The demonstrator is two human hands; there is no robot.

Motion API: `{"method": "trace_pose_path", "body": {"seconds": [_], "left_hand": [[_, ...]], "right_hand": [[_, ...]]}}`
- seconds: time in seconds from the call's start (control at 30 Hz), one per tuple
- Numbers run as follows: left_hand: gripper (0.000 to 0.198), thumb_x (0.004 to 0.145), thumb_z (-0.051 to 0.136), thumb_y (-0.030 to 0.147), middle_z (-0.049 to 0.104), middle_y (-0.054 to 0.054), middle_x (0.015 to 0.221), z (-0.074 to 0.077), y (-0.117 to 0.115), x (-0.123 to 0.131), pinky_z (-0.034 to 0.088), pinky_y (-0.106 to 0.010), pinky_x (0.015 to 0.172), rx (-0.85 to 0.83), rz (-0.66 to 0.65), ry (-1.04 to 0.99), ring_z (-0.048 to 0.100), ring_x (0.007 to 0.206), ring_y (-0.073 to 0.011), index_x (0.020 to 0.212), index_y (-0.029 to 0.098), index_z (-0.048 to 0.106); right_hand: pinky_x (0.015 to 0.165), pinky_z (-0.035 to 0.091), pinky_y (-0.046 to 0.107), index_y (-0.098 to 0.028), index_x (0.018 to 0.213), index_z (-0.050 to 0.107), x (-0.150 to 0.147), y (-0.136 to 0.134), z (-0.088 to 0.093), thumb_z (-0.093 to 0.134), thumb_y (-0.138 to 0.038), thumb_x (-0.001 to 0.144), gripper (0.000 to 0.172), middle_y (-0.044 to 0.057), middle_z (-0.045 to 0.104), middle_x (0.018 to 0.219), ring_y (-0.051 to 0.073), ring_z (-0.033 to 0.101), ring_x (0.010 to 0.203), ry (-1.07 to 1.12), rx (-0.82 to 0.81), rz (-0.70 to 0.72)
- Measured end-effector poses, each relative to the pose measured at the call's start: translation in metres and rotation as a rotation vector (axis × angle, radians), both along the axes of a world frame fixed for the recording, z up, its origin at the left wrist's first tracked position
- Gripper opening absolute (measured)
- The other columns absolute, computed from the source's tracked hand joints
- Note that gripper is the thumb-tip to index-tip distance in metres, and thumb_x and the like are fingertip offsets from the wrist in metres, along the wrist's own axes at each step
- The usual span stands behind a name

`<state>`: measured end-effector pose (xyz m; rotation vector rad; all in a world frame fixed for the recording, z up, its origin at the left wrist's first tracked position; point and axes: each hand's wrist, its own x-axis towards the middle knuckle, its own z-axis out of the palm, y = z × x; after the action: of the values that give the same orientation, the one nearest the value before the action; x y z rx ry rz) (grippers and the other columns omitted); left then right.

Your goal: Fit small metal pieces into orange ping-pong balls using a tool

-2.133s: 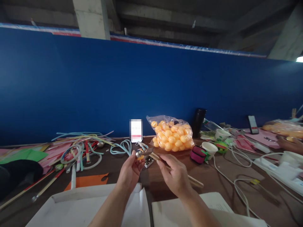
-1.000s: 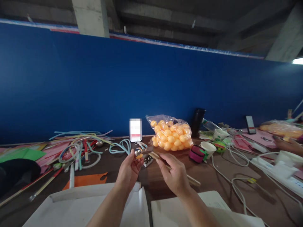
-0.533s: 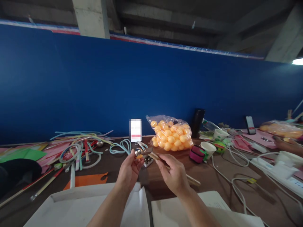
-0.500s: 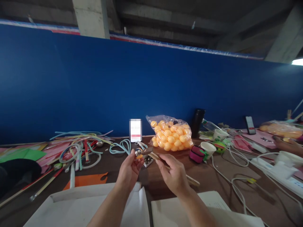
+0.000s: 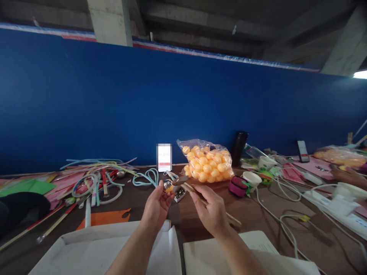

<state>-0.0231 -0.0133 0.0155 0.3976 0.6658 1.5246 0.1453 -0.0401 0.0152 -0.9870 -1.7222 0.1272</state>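
Observation:
In my left hand [image 5: 157, 202], a shiny silver ball [image 5: 168, 185] is pinched between thumb and fingers. An orange patch shows low on the ball; I cannot tell whether it is a second piece or a reflection. My right hand [image 5: 210, 206] is closed around a pale wooden stick [image 5: 187, 187]. A flat brown piece [image 5: 180, 180] lies along its tip and points at the ball; whether they touch cannot be made out. The stick's far end [image 5: 233, 219] seems to come out behind the right hand. Just beyond and between both hands sits a small box [image 5: 179, 198] of shiny metal balls.
A clear bag of orange balls [image 5: 208, 164] lies behind my hands. Light blue tubing [image 5: 146, 178], a pink pouch [image 5: 237, 186], a paper cup [image 5: 252, 180] and white cables [image 5: 289, 229] surround the work. White sheets [image 5: 114, 248] lie in front. Another person's hand [image 5: 348, 177] is at far right.
The brown piece and the stick's tip have shifted slightly right and up with my right hand. My left hand keeps its hold on the silver ball.

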Motion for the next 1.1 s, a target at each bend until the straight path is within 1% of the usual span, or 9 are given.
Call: {"method": "trace_pose_path", "body": {"seconds": [0.2,0.37,0.5,0.7,0.87,1.1], "left_hand": [[0.019,0.089,0.05,0.019,0.064,-0.005,0.063,0.0015,-0.001,0.0007,0.056,-0.019,0.054,0.01,-0.01,0.005,0.063,0.054,-0.01,0.077,0.009,0.061],[0.019,0.089,0.05,0.019,0.064,-0.005,0.064,0.0002,-0.0011,-0.0002,0.056,-0.019,0.055,0.008,-0.02,0.006,0.063,0.055,-0.01,0.079,0.008,0.061],[0.017,0.088,0.052,0.019,0.063,-0.004,0.062,-0.0006,-0.0001,-0.0006,0.056,-0.019,0.054,-0.005,0.002,0.002,0.063,0.054,-0.0097,0.077,0.009,0.061],[0.017,0.088,0.054,0.02,0.064,-0.005,0.063,-0.0008,0.0002,-0.0004,0.056,-0.019,0.055,-0.009,-0.005,-0.012,0.063,0.054,-0.0102,0.076,0.01,0.06],[0.013,0.086,0.056,0.019,0.064,-0.004,0.064,-0.0026,0.0008,0.0001,0.057,-0.02,0.056,-0.002,0.007,-0.014,0.062,0.054,-0.0102,0.077,0.01,0.06],[0.015,0.087,0.054,0.021,0.065,-0.006,0.066,-0.0016,0.0002,0.0002,0.056,-0.019,0.055,-0.008,0.016,-0.002,0.063,0.055,-0.0099,0.078,0.01,0.06]], "right_hand": [[0.082,0.051,0.031,-0.023,0.108,0.063,-0.0008,-0.0002,-0.0019,0.054,-0.023,0.088,0.022,0.006,0.068,0.098,0.02,0.064,0.09,-0.045,-0.002,-0.009],[0.082,0.051,0.03,-0.022,0.109,0.063,-0.0003,0.0,-0.0013,0.053,-0.023,0.089,0.022,0.007,0.068,0.097,0.019,0.064,0.089,-0.027,0.004,-0.015],[0.08,0.052,0.029,-0.022,0.105,0.064,-0.0004,0.0004,-0.0007,0.054,-0.025,0.088,0.02,0.006,0.069,0.095,0.019,0.065,0.087,-0.035,0.01,-0.037],[0.081,0.052,0.03,-0.022,0.108,0.063,-0.0017,-0.0018,0.0016,0.051,-0.025,0.09,0.022,0.007,0.069,0.098,0.02,0.064,0.091,-0.007,-0.007,-0.015],[0.08,0.052,0.029,-0.022,0.105,0.064,-0.002,-0.0023,0.0004,0.052,-0.025,0.089,0.02,0.007,0.069,0.095,0.019,0.065,0.087,-0.047,-0.02,-0.021],[0.082,0.051,0.028,-0.021,0.108,0.063,-0.0011,-0.0007,-0.0012,0.053,-0.023,0.089,0.022,0.007,0.068,0.098,0.019,0.064,0.09,-0.055,-0.014,-0.016]]}}
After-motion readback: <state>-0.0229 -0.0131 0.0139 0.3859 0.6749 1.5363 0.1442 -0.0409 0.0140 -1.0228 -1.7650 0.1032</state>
